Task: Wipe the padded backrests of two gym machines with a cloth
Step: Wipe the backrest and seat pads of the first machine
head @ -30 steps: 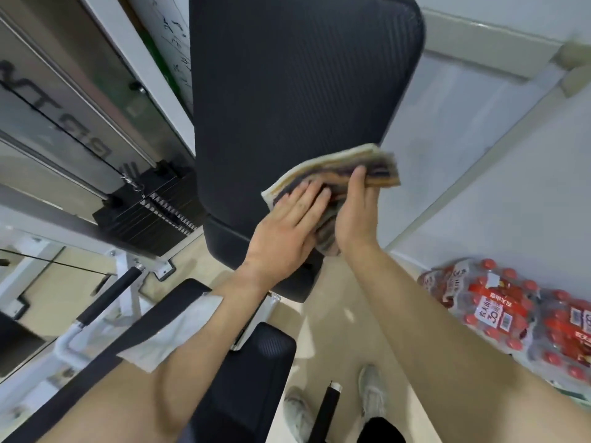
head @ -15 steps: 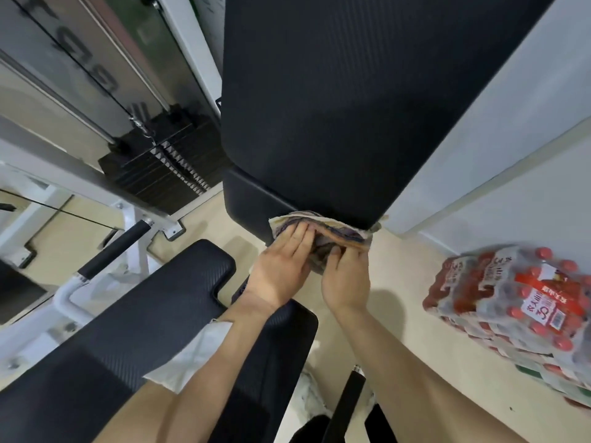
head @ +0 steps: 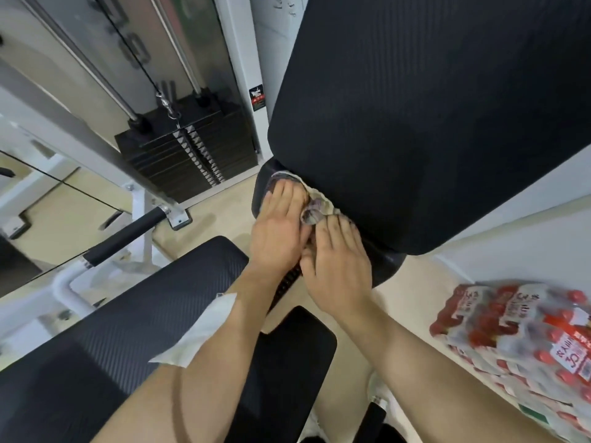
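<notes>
Striped, crumpled fabric, the cloth [head: 315,204], is bunched under both palms and pressed against the small lower pad [head: 388,262] at the foot of the large black backrest [head: 399,123]. The left hand [head: 281,238] lies flat with its fingers close together, pushing the cloth's upper end against the pad. The right hand [head: 339,273] sits just beside it, touching thumb-side, fingers likewise together and bearing down on the lower part of the cloth. Neither hand pinches; both simply press.

Above and beyond the fingertips rises the broad backrest panel. No streaks or damp marks show on it, so how much has been wiped cannot be read from its surface. Judging from where the cloth now sits, at the very bottom of this machine's padding, the pass over this backrest looks close to its end. The second machine's backrest is not visible, so that half of the job may well remain.

Below the wrists lies the black seat pad [head: 112,330], with a white paper scrap [head: 198,334] against the left forearm. Left of the hands stands the weight stack [head: 188,148]. Right of the right arm, a pack of red-capped bottles [head: 524,330] rests on the floor.
</notes>
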A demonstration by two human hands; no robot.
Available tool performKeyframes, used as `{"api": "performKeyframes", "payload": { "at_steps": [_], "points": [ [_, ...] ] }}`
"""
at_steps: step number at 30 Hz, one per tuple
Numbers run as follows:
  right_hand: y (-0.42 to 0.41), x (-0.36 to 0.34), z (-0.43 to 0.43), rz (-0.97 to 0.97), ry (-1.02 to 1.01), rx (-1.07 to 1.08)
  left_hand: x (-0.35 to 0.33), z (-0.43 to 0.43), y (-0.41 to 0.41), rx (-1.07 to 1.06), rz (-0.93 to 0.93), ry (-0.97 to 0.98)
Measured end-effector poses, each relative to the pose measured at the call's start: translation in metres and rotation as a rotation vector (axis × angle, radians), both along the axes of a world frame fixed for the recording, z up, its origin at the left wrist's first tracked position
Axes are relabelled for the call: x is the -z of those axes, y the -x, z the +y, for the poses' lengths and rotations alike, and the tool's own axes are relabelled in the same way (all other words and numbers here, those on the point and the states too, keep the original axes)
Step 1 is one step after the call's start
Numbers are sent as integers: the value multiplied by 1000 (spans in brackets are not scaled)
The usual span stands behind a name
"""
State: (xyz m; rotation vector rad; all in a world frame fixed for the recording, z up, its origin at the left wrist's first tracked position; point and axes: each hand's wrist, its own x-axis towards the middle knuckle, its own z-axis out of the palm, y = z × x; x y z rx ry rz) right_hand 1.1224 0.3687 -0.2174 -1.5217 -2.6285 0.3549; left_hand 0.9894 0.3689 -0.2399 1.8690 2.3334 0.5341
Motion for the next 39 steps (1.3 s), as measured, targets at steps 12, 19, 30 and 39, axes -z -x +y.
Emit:
{"api": "performKeyframes", "payload": {
  "at_steps": [12, 19, 30, 39],
  "points": [
    [88, -2, 31, 22, -15, -88, -9, 32, 60, -255, -270, -71],
    [57, 2, 26, -61, -5, -244, 14, 23, 36, -488, -706, 34],
    [12, 28, -6, 90, -62, -259, 25, 33, 13, -825, -1220, -81],
    [-10, 54, -19, 376, -128, -226, 76, 44, 21, -793, -1087, -238]
  ]
}}
